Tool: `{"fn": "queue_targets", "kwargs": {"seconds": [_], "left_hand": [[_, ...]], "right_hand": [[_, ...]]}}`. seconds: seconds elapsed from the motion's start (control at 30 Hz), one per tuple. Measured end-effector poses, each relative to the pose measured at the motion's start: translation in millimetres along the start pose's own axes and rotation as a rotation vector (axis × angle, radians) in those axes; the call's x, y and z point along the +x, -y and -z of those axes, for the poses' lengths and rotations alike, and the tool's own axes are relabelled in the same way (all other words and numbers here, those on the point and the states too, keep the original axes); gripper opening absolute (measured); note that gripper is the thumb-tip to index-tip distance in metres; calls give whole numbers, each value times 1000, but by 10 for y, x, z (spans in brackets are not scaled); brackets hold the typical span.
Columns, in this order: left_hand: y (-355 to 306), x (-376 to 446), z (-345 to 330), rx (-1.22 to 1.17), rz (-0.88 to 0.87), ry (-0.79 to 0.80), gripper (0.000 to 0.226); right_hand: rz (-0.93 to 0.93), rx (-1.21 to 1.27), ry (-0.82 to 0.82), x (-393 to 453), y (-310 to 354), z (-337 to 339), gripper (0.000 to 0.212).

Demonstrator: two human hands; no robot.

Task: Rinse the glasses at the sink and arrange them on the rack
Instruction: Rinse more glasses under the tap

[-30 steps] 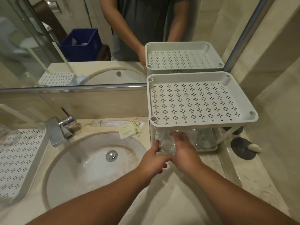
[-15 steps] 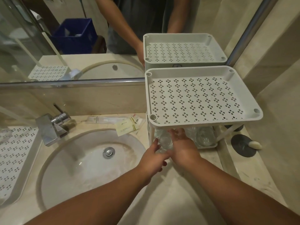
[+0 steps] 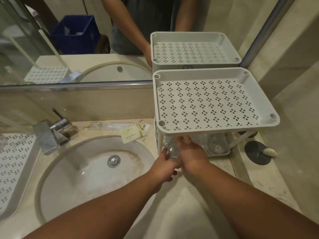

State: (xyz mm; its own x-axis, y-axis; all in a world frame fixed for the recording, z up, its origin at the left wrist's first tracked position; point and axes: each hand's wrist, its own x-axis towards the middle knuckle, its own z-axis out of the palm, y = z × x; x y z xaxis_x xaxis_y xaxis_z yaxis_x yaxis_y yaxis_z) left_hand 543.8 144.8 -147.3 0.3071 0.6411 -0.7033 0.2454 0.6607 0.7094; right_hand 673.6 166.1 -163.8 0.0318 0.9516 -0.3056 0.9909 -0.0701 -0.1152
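Holding a clear round drinking glass (image 3: 172, 150) between both hands at the front-left corner of the white perforated two-tier plastic rack (image 3: 214, 100), just under the lip of the upper tier.

Head view, relation governing the coming move: left hand (image 3: 164, 167) at about 7 o'clock of the glass, fingers curled against its left wall; right hand (image 3: 191, 153) at about 3 o'clock, fingers wrapped over its right side and top, fingertips reaching beneath the upper tier. Glass thus pinched from two sides, neither hand slack. Long axis tipped toward the lens, one circular end facing roughly up and toward the camera; mouth or base, cannot tell. Right hand nearer the rack interior; left hand nearer the white oval ceramic sink basin (image 3: 96, 171), at 9 o'clock of the glass. Other clear glasses (image 3: 216, 143) standing on the lower tier at 3 o'clock of the held one, close beside the right hand. Judged: glass at the threshold of the lower tier, with little headroom under the upper tray and a white corner leg (image 3: 159, 142) just beside it at 10 o'clock.

Head view, difference from half a second earlier: hands and glass in much the same grip and place beneath the tray edge; rack somewhat lower and farther right in the frame, faucet likewise shifted, suggesting a small head turn rather than hand travel.
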Motion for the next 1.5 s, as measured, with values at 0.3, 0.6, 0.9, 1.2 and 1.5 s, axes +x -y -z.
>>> {"fn": "queue_targets", "kwargs": {"seconds": [0.3,0.6,0.9,1.2,1.5], "left_hand": [[5,7,53,80,-9,-1,97],[71,-200,280,88,-26,-62,68],[237,-610,666,1,-75,-213,53],[318,-1137,1452,-64,-171,-421,51],[131,-1842,2610,-39,-329,-473,56]], "right_hand": [[6,-54,4,13,34,-24,70],[-79,93,-25,-242,164,21,83],[-16,388,-246,-842,595,-29,48],[193,457,-208,-902,1464,-30,48],[373,454,-208,-754,2845,237,40]]}}
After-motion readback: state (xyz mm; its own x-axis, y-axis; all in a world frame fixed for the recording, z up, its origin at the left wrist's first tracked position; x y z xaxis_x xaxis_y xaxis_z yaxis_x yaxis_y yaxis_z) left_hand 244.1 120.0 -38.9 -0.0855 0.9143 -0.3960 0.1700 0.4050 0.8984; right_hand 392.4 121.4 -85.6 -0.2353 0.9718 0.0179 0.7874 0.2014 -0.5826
